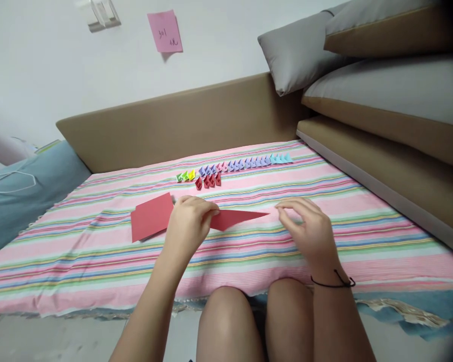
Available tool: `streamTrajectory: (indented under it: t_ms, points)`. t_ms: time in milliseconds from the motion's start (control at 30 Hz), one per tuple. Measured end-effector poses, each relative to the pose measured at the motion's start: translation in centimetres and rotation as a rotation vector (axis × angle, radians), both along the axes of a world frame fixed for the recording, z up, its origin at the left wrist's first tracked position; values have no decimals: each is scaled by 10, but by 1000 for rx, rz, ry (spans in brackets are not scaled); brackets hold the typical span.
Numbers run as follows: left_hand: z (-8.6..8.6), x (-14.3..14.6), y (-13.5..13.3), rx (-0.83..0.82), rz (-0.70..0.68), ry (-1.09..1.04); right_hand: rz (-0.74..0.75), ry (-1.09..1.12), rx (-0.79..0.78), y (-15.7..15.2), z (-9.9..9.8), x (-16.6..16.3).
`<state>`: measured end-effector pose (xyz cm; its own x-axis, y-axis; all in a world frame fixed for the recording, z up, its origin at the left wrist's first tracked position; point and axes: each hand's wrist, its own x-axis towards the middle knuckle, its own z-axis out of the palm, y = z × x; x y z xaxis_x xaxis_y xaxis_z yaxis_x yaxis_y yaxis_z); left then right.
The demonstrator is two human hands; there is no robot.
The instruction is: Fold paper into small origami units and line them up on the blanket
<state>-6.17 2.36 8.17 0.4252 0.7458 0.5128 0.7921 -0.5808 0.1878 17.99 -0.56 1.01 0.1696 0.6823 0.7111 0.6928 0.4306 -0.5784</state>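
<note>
A folded piece of red paper (232, 218) is pinched at its left end between the thumb and fingers of my left hand (192, 217). It narrows to a sharp point on the right. Just past that point is my right hand (305, 221), its thumb and index fingertips brought together with nothing visible between them. A small gap separates those fingertips from the paper. Flat red paper sheets (151, 217) lie on the striped cloth, left of my left hand, which hides their right edge. Several small dark red folded paper pieces (211, 181) sit in a short row beyond my hands.
Behind the red row runs a longer line of folded pieces in green, yellow, purple (256, 162), pink and light blue. The striped cloth (136, 276) covers the seat in front of a brown backrest (181, 125). Grey and brown cushions (385, 90) are stacked at right.
</note>
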Motion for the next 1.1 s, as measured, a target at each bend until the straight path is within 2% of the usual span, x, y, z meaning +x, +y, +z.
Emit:
streamTrajectory:
  t_ms: [67,133,200,267,333,400,567,733,867,1100]
  points:
    - [0,-2,0,-51,78,-176,-79,142,7,-1,1,4]
    - [-4,5,-2,-191,145,-515,-43,364,-59,-2,3,0]
    - [-11,20,-5,-388,112,-941,165,619,-192,-2,7,-11]
    - [-21,41,-8,-579,112,-1252,390,806,-323,-1,9,-25]
    - [-32,63,-12,-628,100,-1415,494,932,-383,0,11,-36]
    - [-41,80,-15,-697,26,-1537,517,992,-374,0,10,-43]
    - [-59,95,-21,-818,-38,-1602,375,949,-364,-1,8,-39]
    - [-70,86,-23,-896,-73,-1561,403,894,-396,-3,10,-37]
    - [-72,77,-29,-977,-21,-1516,346,882,-421,-4,11,-38]
    - [-69,71,-38,-1144,9,-1358,105,953,-377,-4,7,-37]
